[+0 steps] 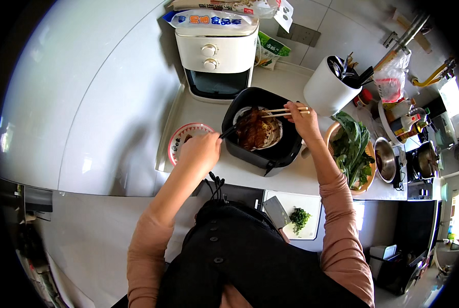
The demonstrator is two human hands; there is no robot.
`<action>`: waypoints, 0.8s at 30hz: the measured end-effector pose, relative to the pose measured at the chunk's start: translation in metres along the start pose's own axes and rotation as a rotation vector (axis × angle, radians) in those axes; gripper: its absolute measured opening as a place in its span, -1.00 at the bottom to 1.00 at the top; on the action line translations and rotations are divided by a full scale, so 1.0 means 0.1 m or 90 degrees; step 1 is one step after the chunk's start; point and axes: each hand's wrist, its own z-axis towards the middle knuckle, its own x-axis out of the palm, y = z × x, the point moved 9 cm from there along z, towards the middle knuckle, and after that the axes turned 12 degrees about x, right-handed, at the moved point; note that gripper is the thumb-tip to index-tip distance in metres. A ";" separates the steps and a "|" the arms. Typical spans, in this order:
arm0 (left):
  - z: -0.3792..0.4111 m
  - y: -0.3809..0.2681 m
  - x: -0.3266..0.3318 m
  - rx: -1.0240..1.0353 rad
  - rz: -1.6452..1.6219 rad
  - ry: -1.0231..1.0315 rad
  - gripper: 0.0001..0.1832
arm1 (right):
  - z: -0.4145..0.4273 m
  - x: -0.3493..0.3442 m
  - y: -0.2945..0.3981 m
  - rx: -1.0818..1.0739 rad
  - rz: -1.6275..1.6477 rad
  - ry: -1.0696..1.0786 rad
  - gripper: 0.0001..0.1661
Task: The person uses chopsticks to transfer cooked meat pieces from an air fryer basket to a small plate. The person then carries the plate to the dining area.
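Note:
A black air fryer basket (239, 153) rests on the counter before me. Inside it, a round foil-like liner (278, 133) holds dark reddish-brown sauced food (252, 133), probably meat. My left hand (199, 152) grips the handle of a black utensil (231, 131) whose far end reaches the food; its tip is hard to make out. In my right hand (305, 122) are light wooden chopsticks (275, 113), their tips at the food from the right. A white plate with a red patterned rim (173, 140) is partly covered by my left hand, with a small brown piece on it.
The white air fryer (218, 50) stands behind the basket, packages on top. Rightward are a white utensil holder (323, 88), leafy greens (352, 148) in a woven basket (369, 169) and a steel bowl (385, 163). Below, a cleaver (276, 211) and chopped greens (300, 219) lie on a cutting board (312, 200).

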 end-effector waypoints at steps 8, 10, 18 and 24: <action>0.59 0.18 0.53 -0.112 0.078 0.096 -0.81 | 0.17 0.13 -0.03 -0.038 -0.010 0.048 -0.72; 0.63 0.18 0.60 -0.129 0.098 0.125 -0.81 | 0.13 0.15 0.08 -0.111 -0.036 0.065 -0.75; 0.70 -0.16 0.56 -0.105 0.231 0.178 -0.83 | -0.03 0.59 0.61 -0.292 -0.306 0.193 -0.68; 0.84 -0.39 0.66 -0.049 0.290 0.155 -0.86 | 0.12 1.04 0.75 -0.349 -0.509 0.262 -0.63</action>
